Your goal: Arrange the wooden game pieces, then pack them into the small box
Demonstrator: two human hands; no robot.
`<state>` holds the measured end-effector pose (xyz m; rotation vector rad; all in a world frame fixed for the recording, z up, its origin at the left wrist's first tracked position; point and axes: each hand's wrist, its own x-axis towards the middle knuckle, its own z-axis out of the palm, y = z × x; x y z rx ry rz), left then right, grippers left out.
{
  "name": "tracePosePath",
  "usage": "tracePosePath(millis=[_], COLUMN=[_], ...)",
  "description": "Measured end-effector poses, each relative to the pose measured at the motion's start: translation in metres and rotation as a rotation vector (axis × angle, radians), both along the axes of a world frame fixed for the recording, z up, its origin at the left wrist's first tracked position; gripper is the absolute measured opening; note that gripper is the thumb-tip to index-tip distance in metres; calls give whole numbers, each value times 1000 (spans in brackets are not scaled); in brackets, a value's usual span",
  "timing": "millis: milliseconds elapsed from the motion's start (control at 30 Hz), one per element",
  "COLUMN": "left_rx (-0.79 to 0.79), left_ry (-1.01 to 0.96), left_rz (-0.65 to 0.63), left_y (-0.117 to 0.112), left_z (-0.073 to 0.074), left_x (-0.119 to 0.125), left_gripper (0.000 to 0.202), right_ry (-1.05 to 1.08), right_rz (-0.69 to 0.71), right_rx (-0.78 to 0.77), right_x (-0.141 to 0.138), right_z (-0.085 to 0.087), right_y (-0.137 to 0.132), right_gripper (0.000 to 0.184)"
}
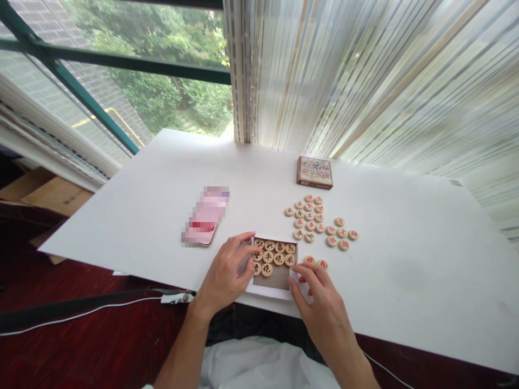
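Observation:
In the head view, an open shallow white box (274, 293) lies near the table's front edge. Inside are rows of round wooden Chinese chess pieces (279, 259) with black characters; the front right part shows a bare bottom. My left hand (228, 270) grips the box's left side, its thumb by the wall and one fingertip over a piece at the left. My right hand (318, 294) is at the box's right wall, thumb and forefinger apart, with no piece visible between them. Two red-marked pieces (322, 265) lie just beyond its fingers, one partly covered.
More chess pieces (310, 216), red and black, lie loosely grouped beyond the box to the right. A decorated box lid (314, 173) lies behind them. A pixelated pink phone (206, 216) is on the white table (405, 227) at left. Curtain and window stand behind.

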<state>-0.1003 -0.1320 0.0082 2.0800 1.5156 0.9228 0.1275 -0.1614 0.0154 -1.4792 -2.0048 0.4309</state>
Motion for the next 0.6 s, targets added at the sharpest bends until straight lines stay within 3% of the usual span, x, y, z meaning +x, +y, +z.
tracePosePath(millis=[367,467,600], left_rx=[-54,-41,-18], left_ry=[48,71,88], left_rz=[4,-25,-26], left_y=[-3,-3,1], left_z=[15,16,11], left_x=[-8,-3,4], left_gripper=[44,53,49], right_ry=[170,147,34], right_rz=[4,8,-8], right_rx=[-43,-39,74], right_x=[-20,-18,-3], right_z=[-7,-3,7], right_y=[7,10,21], right_gripper=[19,19,22])
